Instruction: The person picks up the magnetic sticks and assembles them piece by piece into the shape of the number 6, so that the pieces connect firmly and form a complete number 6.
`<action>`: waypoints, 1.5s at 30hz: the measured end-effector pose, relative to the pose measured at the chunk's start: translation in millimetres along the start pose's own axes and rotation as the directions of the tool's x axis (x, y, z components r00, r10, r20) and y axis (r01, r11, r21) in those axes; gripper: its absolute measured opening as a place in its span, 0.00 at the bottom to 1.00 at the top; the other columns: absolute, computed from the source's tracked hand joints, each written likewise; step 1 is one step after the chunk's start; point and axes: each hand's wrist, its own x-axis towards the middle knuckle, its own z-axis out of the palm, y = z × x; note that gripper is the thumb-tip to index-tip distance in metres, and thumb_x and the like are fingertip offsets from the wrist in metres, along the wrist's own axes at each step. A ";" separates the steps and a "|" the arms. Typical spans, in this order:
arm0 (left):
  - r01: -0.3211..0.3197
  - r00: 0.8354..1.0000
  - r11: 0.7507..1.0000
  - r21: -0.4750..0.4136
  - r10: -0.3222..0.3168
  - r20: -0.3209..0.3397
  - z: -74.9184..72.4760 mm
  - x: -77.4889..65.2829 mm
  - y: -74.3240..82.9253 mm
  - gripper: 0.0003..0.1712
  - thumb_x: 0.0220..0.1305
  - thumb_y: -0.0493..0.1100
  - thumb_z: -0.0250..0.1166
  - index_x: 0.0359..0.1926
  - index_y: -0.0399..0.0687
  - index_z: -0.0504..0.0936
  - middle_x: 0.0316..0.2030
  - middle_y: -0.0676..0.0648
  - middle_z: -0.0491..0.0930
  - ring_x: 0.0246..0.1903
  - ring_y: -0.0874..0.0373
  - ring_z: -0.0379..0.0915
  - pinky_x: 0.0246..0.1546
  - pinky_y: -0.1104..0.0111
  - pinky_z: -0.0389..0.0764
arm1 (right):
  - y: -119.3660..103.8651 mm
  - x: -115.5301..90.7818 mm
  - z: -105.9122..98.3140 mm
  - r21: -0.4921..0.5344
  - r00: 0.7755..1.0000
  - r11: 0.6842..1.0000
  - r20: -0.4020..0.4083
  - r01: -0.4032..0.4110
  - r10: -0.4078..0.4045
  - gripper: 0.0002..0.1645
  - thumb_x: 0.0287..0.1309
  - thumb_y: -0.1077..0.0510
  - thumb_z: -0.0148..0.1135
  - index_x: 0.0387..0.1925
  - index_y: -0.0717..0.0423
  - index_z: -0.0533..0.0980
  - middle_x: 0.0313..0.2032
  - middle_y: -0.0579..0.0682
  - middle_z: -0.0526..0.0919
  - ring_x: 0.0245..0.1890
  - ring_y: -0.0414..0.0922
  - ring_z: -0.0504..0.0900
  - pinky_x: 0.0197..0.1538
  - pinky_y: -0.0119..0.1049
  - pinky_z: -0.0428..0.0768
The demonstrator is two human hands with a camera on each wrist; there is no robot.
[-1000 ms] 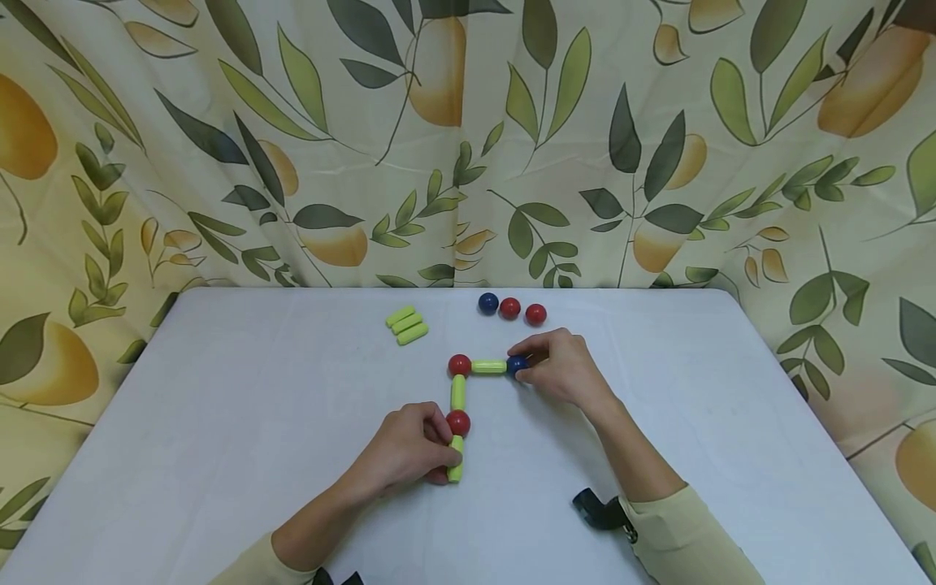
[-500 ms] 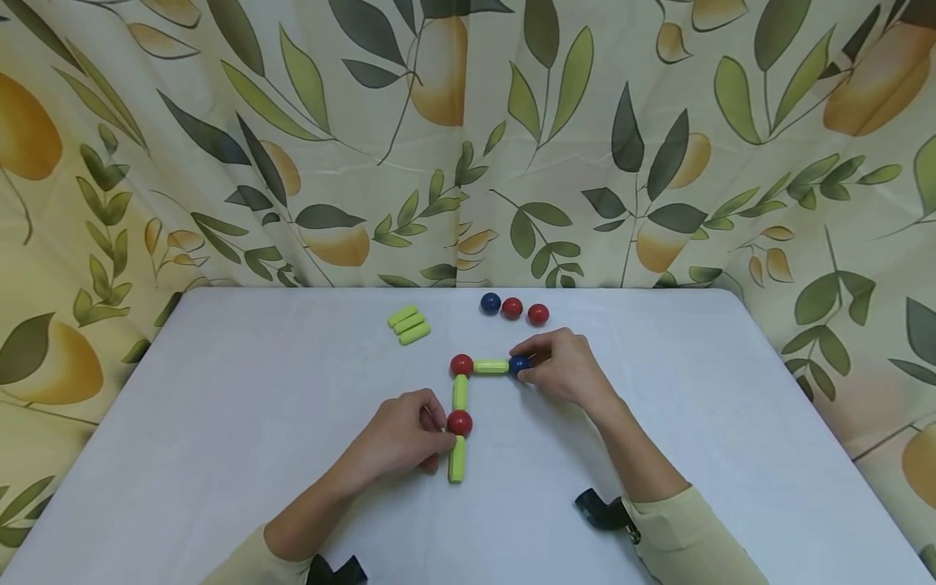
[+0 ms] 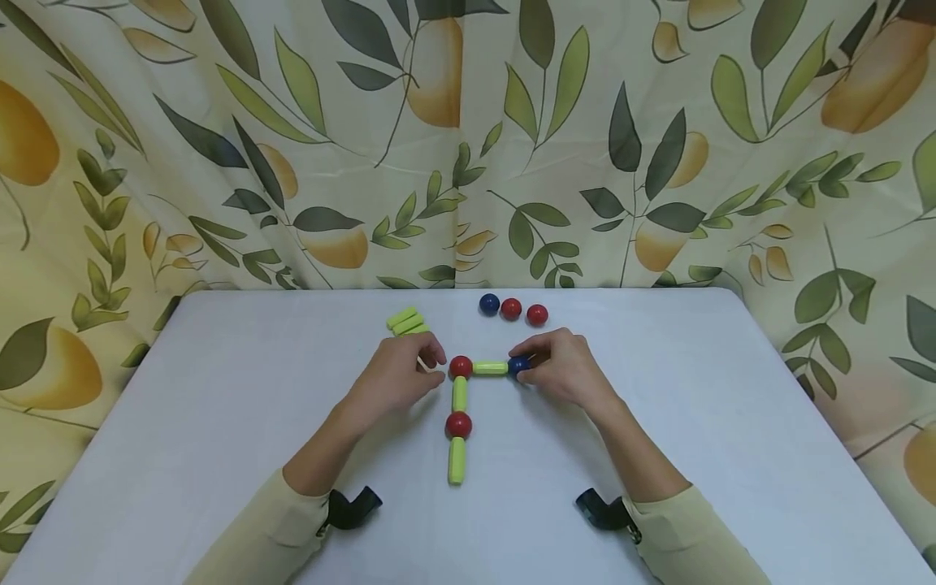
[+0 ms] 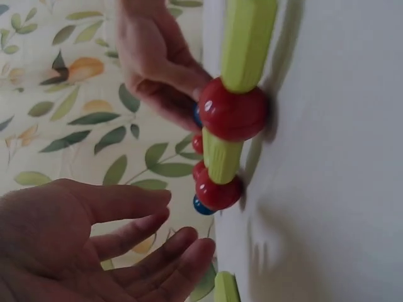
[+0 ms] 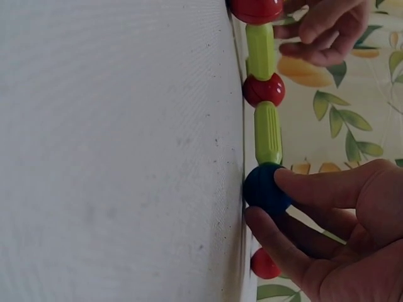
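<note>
A chain of green rods and balls lies on the white table. From the front, it runs from a green rod [image 3: 457, 461] to a red ball [image 3: 458, 425], a second green rod [image 3: 459, 394] and a corner red ball [image 3: 461, 367]. There it turns right along a third green rod [image 3: 490, 368] to a blue ball [image 5: 267, 187]. My right hand [image 3: 559, 366] pinches this blue ball between thumb and fingers. My left hand [image 3: 398, 370] holds nothing, its fingers apart and relaxed, just left of the corner ball.
Several loose green rods [image 3: 402, 318] lie beyond my left hand, partly covered by it. Near the table's back edge sit a loose blue ball [image 3: 489, 305] and two red balls [image 3: 537, 315]. A patterned curtain [image 3: 468, 146] hangs behind the white table [image 3: 241, 366].
My left hand has let go of the front rod and moved away from me, past the middle red ball, toward the loose rods. The right hand stays on the blue ball.
</note>
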 end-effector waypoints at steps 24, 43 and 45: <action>-0.157 0.937 0.986 -0.060 0.168 0.305 2.3 54.2 -14.3 0.16 0.63 0.34 0.73 0.52 0.49 0.90 0.47 0.50 0.87 0.44 0.56 0.82 0.43 0.69 0.85 | -1.4 -1.2 3.0 -0.001 1.000 1.000 -0.005 0.010 -0.010 0.17 0.57 0.62 0.74 0.50 0.52 0.89 0.44 0.53 0.89 0.44 0.50 0.83 0.45 0.37 0.84; -0.165 0.946 0.980 -0.108 0.188 0.264 5.6 57.2 -19.6 0.16 0.61 0.33 0.74 0.50 0.47 0.91 0.44 0.50 0.89 0.43 0.57 0.83 0.47 0.67 0.84 | -3.3 -3.1 0.6 -0.011 1.000 1.000 -0.006 0.005 -0.005 0.17 0.58 0.63 0.74 0.51 0.53 0.88 0.45 0.53 0.90 0.46 0.50 0.84 0.46 0.39 0.83; -0.158 0.948 0.981 -0.111 0.182 0.262 6.5 57.4 -19.9 0.16 0.61 0.33 0.74 0.50 0.47 0.91 0.44 0.50 0.89 0.43 0.57 0.83 0.47 0.67 0.84 | -2.6 -2.9 0.4 -0.012 1.000 1.000 -0.003 0.007 -0.007 0.18 0.58 0.63 0.74 0.51 0.53 0.88 0.45 0.53 0.89 0.46 0.50 0.84 0.46 0.38 0.84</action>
